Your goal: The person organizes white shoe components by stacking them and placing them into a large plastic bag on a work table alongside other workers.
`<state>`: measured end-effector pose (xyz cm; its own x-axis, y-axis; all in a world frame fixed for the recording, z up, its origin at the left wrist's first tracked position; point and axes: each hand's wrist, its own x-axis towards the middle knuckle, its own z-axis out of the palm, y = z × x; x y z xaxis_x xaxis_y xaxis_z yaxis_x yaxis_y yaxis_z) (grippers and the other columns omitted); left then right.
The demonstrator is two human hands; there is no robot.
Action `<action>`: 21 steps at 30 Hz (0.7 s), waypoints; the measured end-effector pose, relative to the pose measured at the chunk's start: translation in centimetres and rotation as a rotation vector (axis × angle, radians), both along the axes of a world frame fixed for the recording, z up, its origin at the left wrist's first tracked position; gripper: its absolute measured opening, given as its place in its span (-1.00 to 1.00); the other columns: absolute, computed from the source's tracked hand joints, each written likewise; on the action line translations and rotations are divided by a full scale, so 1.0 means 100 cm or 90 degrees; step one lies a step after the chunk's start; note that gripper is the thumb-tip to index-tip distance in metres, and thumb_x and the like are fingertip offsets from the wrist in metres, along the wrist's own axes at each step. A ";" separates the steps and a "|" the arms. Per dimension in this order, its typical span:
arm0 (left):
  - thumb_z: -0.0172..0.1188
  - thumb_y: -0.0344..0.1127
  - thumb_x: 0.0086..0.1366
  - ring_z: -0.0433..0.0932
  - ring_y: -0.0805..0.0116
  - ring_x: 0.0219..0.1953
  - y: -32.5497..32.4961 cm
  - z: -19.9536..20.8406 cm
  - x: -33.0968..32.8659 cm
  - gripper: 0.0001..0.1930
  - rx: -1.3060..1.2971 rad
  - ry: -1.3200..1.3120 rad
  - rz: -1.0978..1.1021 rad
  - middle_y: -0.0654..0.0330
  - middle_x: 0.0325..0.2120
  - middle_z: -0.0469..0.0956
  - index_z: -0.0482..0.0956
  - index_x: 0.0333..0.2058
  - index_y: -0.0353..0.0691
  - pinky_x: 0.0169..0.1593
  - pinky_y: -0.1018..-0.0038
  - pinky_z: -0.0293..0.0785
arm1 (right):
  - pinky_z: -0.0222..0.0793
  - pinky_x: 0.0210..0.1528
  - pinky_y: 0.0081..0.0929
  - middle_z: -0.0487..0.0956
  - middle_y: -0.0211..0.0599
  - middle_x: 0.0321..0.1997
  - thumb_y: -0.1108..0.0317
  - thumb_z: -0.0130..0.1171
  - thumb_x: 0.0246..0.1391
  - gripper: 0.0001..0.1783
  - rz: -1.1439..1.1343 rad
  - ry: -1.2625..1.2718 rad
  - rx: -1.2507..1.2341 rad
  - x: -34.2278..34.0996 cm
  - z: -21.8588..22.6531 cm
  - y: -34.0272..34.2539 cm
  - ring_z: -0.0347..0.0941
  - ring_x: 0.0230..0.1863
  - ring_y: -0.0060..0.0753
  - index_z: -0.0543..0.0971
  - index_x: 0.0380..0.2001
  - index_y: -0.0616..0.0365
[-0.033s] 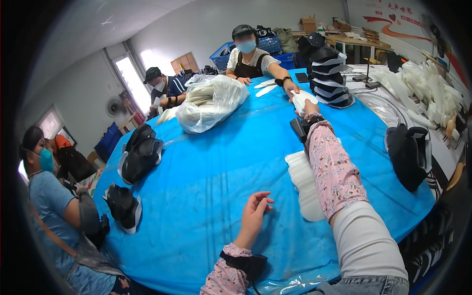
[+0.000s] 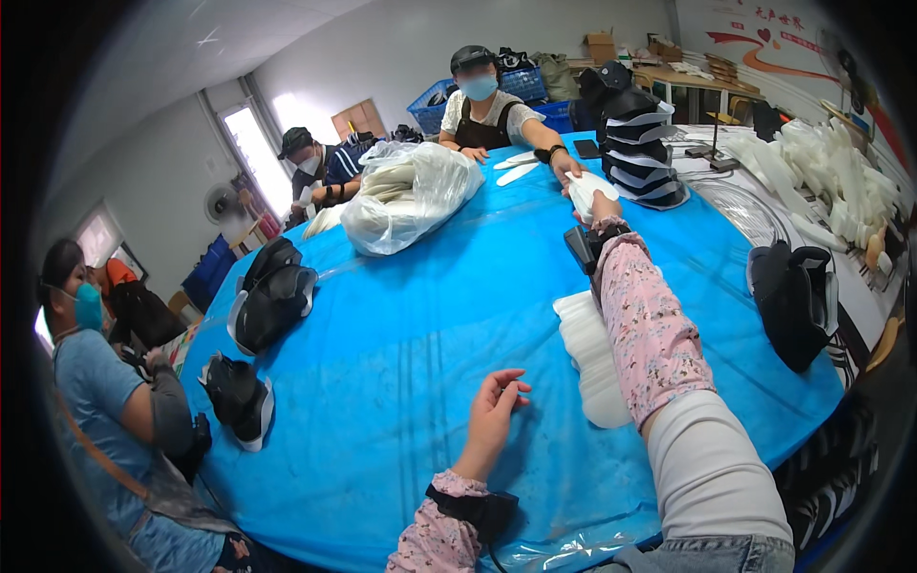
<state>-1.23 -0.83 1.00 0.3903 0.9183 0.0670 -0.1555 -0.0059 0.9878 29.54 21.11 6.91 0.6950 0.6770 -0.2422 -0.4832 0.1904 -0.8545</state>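
Note:
At the far side of the table, my right hand (image 2: 603,207) is closed on the near end of white insoles (image 2: 592,187). A co-worker's hand (image 2: 565,169) grips the far end of them. Most of my right fingers are hidden. My left hand (image 2: 494,420) hovers over the blue table cover (image 2: 382,382), fingers loosely bent and apart, with nothing in it. A row of overlapping white insoles (image 2: 592,368) lies between my left hand and my right forearm, which partly covers it.
A clear plastic bag of insoles (image 2: 406,205) sits at the back. Black shoe uppers stand at left (image 2: 272,301), nearer left (image 2: 239,401) and right (image 2: 795,301). Stacked uppers (image 2: 642,153) rise beside the right hand. White pieces (image 2: 826,172) heap far right. Several people surround the table.

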 end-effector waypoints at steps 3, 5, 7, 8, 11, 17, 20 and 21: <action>-0.16 -0.04 0.22 0.37 0.56 -0.50 0.003 0.010 -0.004 -0.60 -0.050 0.037 0.011 0.27 -0.47 0.42 0.38 -0.22 -0.29 -0.35 0.66 0.32 | 0.44 -0.60 -0.33 0.46 -0.09 -0.25 0.32 -0.18 -0.06 -0.57 0.114 -0.134 0.037 0.017 0.006 -0.011 0.46 -0.42 -0.13 0.29 -0.05 0.18; -0.44 0.32 0.13 0.06 0.62 -0.80 0.018 0.014 -0.016 -0.31 -0.188 -0.053 -0.034 0.42 -0.84 0.13 0.40 -0.60 -0.22 -0.72 0.65 -0.04 | 0.44 -0.52 -0.38 0.42 -0.07 -0.19 0.31 -0.19 -0.02 -0.55 0.254 -0.236 0.140 0.028 0.009 -0.019 0.43 -0.35 -0.11 0.23 -0.02 0.19; -0.64 0.44 0.03 -0.12 0.61 -0.83 0.024 0.041 -0.011 -0.24 -0.103 0.021 -0.070 0.47 -0.91 -0.06 0.21 -0.84 -0.12 -0.72 0.61 -0.27 | 0.44 -0.42 -0.39 0.35 -0.04 -0.11 0.26 -0.17 0.03 -0.52 0.263 -0.131 0.174 0.050 0.016 -0.044 0.39 -0.24 -0.08 0.15 0.02 0.21; -0.67 0.47 -0.01 -0.13 0.62 -0.82 0.025 0.064 -0.007 -0.23 -0.085 0.046 -0.080 0.47 -0.90 -0.04 0.18 -0.85 -0.11 -0.71 0.62 -0.28 | 0.44 -0.37 -0.40 0.32 -0.02 -0.07 0.23 -0.16 0.05 -0.50 0.258 -0.121 0.179 0.062 0.021 -0.060 0.37 -0.18 -0.07 0.11 0.04 0.22; -0.70 0.49 -0.04 -0.11 0.64 -0.79 0.027 0.140 0.000 -0.21 0.041 0.068 -0.135 0.48 -0.86 0.00 0.20 -0.84 -0.11 -0.68 0.63 -0.29 | 0.44 -0.42 -0.46 0.36 -0.01 -0.14 0.21 -0.09 0.03 -0.48 0.261 -0.159 0.152 0.092 0.040 -0.104 0.40 -0.24 -0.10 0.15 0.00 0.28; -0.74 0.49 -0.05 0.01 0.59 -0.80 0.004 0.229 0.012 -0.09 0.334 0.073 -0.146 0.35 -0.92 0.07 0.30 -0.85 -0.26 -0.68 0.63 -0.10 | 0.42 -0.52 -0.61 0.42 -0.05 -0.21 0.18 -0.06 0.03 -0.52 0.306 -0.157 0.091 0.086 0.055 -0.201 0.45 -0.27 -0.19 0.21 -0.06 0.29; -0.42 0.40 0.06 0.22 0.50 -0.71 0.002 0.195 0.029 -0.20 0.252 0.113 -0.094 0.25 -0.82 0.25 0.41 -0.74 -0.30 -0.58 0.59 0.14 | 0.40 -0.58 -0.67 0.41 -0.09 -0.19 0.17 -0.05 0.03 -0.51 0.321 -0.166 0.061 0.069 0.058 -0.256 0.45 -0.27 -0.19 0.21 -0.06 0.28; -0.22 0.30 0.05 0.31 0.43 -0.59 0.006 0.166 0.031 -0.34 0.339 0.158 -0.040 0.19 -0.69 0.33 0.42 -0.58 -0.31 -0.49 0.54 0.23 | 0.39 -0.59 -0.66 0.41 -0.09 -0.18 0.17 -0.04 0.02 -0.51 0.349 -0.162 0.073 0.059 0.054 -0.271 0.45 -0.27 -0.18 0.21 -0.05 0.27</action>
